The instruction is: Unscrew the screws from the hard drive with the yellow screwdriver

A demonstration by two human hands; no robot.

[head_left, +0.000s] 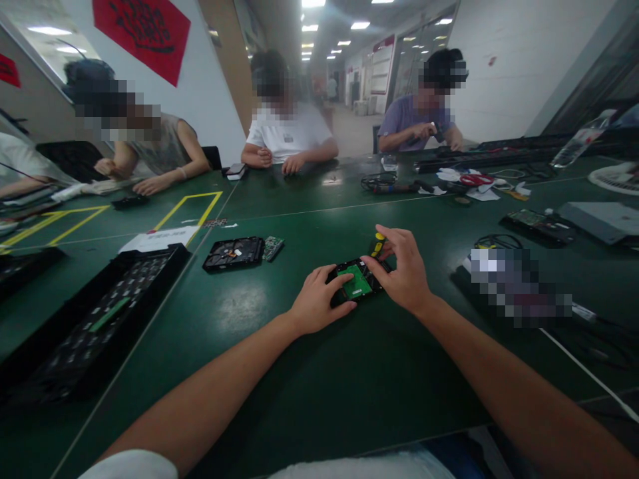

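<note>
In front of me on the green table lies a black hard drive [355,282] with a green circuit board facing up. My left hand [317,303] grips its left end, the thumb along the near edge and a fingertip on the board. A short black and yellow handle [378,245], apparently a screwdriver's, stands between the thumb and fingers of my right hand [405,271] at the drive's far right corner. The tool's tip is hidden. Left of the drive lie another black drive [233,254] and a loose small circuit board [273,247].
A long black tray [100,319] with a green strip in it stands at the left. At the right are a drive with a board [539,226], a grey box [602,223] and cables. Several people sit across the table [279,372]; a bottle [582,143] leans at the far right.
</note>
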